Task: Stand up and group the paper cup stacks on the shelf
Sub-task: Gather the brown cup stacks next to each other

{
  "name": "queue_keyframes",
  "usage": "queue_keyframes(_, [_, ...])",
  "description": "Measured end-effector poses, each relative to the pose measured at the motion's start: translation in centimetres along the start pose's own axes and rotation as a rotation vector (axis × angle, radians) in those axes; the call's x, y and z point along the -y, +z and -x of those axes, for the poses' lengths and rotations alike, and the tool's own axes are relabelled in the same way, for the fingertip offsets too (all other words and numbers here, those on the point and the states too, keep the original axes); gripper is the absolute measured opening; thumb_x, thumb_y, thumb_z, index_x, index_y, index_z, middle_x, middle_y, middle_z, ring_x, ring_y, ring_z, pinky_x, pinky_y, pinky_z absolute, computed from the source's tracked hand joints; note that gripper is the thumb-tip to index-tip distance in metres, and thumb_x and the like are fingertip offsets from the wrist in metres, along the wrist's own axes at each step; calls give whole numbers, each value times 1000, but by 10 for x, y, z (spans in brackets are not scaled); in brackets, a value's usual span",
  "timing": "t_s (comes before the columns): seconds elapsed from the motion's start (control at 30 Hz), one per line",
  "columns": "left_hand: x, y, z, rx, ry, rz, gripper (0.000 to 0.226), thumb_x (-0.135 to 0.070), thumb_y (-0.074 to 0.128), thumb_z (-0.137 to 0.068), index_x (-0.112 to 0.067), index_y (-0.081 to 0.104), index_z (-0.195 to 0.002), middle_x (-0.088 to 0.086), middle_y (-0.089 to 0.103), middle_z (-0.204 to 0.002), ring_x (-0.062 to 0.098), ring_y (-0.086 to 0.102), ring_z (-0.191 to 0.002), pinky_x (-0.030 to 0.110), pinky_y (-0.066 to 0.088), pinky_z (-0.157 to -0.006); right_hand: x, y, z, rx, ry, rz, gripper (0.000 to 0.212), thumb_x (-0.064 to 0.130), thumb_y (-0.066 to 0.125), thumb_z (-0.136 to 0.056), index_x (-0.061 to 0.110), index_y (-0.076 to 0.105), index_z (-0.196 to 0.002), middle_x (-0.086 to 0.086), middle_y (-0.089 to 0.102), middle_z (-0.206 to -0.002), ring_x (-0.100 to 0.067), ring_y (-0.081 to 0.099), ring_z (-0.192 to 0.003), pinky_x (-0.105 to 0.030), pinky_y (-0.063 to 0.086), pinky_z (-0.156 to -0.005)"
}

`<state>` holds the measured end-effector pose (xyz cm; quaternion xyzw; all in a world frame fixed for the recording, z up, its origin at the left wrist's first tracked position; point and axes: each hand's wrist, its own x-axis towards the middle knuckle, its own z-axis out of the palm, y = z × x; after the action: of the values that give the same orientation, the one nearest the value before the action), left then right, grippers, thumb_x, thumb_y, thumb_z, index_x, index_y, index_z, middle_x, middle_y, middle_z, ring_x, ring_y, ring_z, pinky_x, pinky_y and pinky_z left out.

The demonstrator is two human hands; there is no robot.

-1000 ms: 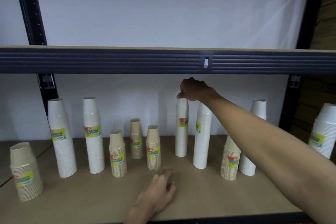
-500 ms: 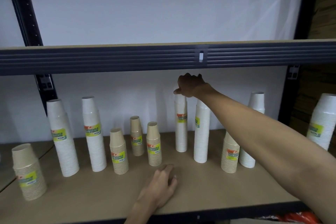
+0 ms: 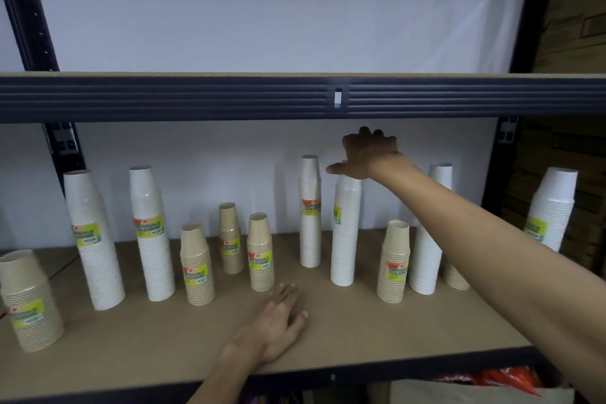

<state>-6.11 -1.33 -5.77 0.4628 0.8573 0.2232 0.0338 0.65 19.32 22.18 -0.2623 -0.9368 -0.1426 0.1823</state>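
Several paper cup stacks stand upright on the brown shelf board (image 3: 344,334). A narrow white stack (image 3: 310,223) stands free at the middle back. My right hand (image 3: 369,154) hovers with fingers spread just over the top of a taller white stack (image 3: 344,239) beside it; whether it touches the stack I cannot tell. My left hand (image 3: 278,321) rests flat on the board in front. Brown stacks (image 3: 260,256) (image 3: 196,269) (image 3: 231,239) stand left of the middle, and two wide white stacks (image 3: 93,246) (image 3: 152,239) stand further left.
A brown stack (image 3: 393,266) and a white stack (image 3: 424,259) stand under my right forearm. A short brown stack (image 3: 29,305) is at the far left and a white one (image 3: 551,210) at the far right. The upper shelf beam (image 3: 229,97) runs close above my right hand.
My right hand has let go of the top of the narrow white stack, moved right and opened over the neighbouring white stack. My left hand stays flat on the board.
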Motion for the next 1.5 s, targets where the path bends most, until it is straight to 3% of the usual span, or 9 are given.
queue_keyframes(0.1, [0, 5, -5, 8, -36, -22, 68, -49, 36, -100, -13, 16, -154, 0, 11, -163, 14, -2, -150, 25, -3, -119, -10, 4, 1, 116, -76, -238, 44, 49, 60, -91, 10, 61, -112, -6, 64, -109, -21, 59, -91, -32, 49, -81])
queue_keyframes(0.3, [4, 9, -7, -19, -30, -48, 67, -50, 35, -99, -16, 20, -154, 0, 15, -162, 13, 4, -150, 26, -1, -120, -25, -3, 4, 192, -220, -433, 35, 13, 62, -94, 19, 59, -128, -5, 54, -138, -23, 58, -116, -27, 47, -91])
queue_keyframes(0.5, [6, 10, -7, -34, -21, -35, 65, -50, 36, -99, -19, 21, -154, -3, 17, -162, 11, 5, -149, 26, 1, -120, -24, 9, 1, 190, -227, -541, 35, 10, 62, -93, 30, 60, -122, -5, 52, -138, -22, 66, -103, -30, 55, -90])
queue_keyframes(0.93, [5, 6, -3, -20, -15, -30, 66, -49, 40, -97, -20, 23, -153, -4, 18, -161, 10, 7, -149, 27, 6, -121, -28, 15, 1, 206, -324, -584, 40, 0, 54, -95, 29, 56, -122, 0, 46, -145, -23, 47, -132, -32, 41, -106])
queue_keyframes(1.07, [2, 3, -2, -34, -11, -45, 65, -49, 42, -97, -18, 26, -152, -2, 21, -161, 10, 11, -149, 26, 8, -120, -34, 18, 4, 213, -300, -611, 62, 4, 57, -95, 35, 37, -144, 4, 30, -157, -24, 34, -143, -35, 34, -112])
queue_keyframes(1.17, [-2, 1, 2, -55, 1, -34, 62, -47, 42, -97, -19, 31, -151, -2, 26, -159, 11, 14, -148, 26, 11, -119, -38, 11, 16, 128, -291, -548, 77, 6, 59, -92, 38, 23, -151, 6, 24, -160, -25, 31, -144, -34, 33, -111])
queue_keyframes(1.27, [-6, -2, 7, -97, 32, -13, 56, -49, 40, -96, -23, 40, -146, -4, 35, -155, 10, 21, -146, 27, 21, -117, -41, 3, 48, -54, -278, -575, 75, 6, 59, -91, 37, 26, -151, 5, 27, -159, -19, 28, -145, -28, 29, -110])
queue_keyframes(1.4, [-25, 2, 7, -147, 129, -6, 47, -48, 40, -95, -22, 53, -132, -7, 49, -142, 11, 41, -134, 31, 37, -109, -43, 34, 126, -374, -163, -897, 44, 10, 62, -88, 26, 55, -128, 4, 56, -131, -8, 55, -113, -22, 46, -96])
queue_keyframes(1.5, [-61, 14, 3, -165, 166, 56, 33, -43, 41, -96, -23, 60, -115, -8, 59, -122, 14, 54, -112, 34, 47, -95, -47, 91, 170, -343, 77, -1064, 24, 9, 66, -83, 18, 62, -105, 4, 66, -102, -9, 63, -86, -25, 54, -75])
